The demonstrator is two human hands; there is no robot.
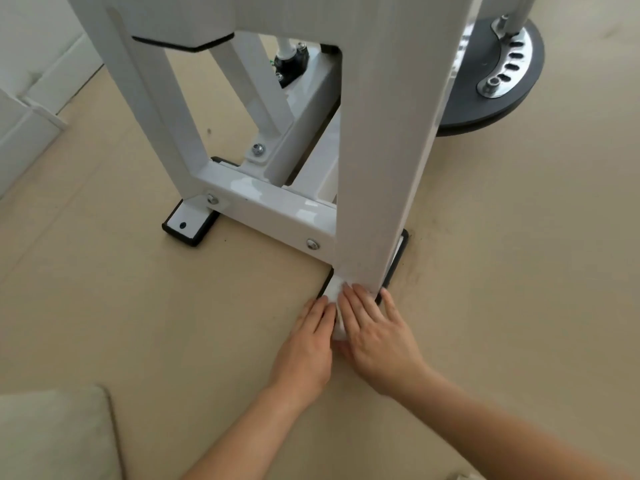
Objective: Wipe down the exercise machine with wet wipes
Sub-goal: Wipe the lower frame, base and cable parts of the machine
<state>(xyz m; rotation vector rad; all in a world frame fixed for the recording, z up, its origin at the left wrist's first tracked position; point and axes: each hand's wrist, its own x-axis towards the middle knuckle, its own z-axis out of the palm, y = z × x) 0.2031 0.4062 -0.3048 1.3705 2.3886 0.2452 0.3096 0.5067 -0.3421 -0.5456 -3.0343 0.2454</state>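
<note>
Looking down at the foot of the white exercise machine (381,150), set on a beige floor (519,271).

- At the base of the near upright, by the black-edged foot plate (396,258): a folded white wet wipe (333,289), partly on the plate's front corner, partly on the floor.
- Pressed onto the wipe from either side: left hand (308,341) and right hand (375,336), both flat, fingers straight, nothing clenched.
- Left fingertips on the wipe's left edge; right fingertips touching the bottom of the upright.
- Possibly a thumb tucked under the wipe's near end, but too hidden to say.
- Left of the hands: a low crossbar (277,213), bolted, running to a second foot plate (188,226).
- Behind the upright, upper right: a dark round disc (485,109) with a slotted metal bracket on it.
- Lower left corner: a pale cushion (52,434).
</note>
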